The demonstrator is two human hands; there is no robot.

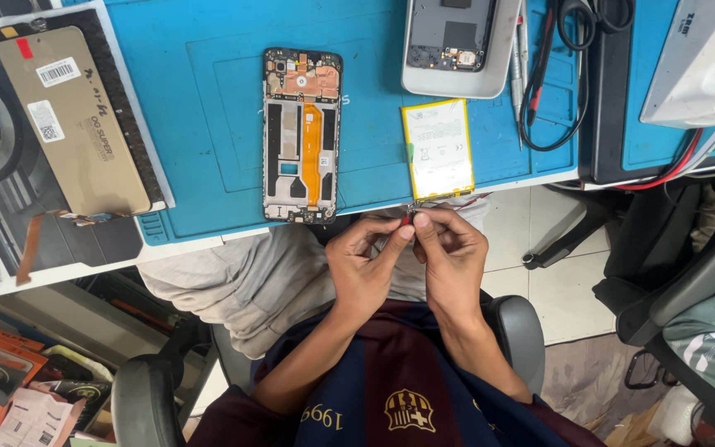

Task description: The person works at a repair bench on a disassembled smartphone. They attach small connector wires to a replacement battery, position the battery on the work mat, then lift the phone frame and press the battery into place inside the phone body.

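Nearest the camera, the left hand (363, 266) and right hand (450, 258) are pinching shut together on the thin red wire tail (408, 218) of the flat yellow-edged battery (437, 149), which is overhanging the blue desk (208, 108) mat's edge; tugging could tear the lead or drag the battery off.

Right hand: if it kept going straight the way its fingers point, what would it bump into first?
The right hand would probably meet the yellow battery lying at the blue mat's near edge first; depth is hard to judge.
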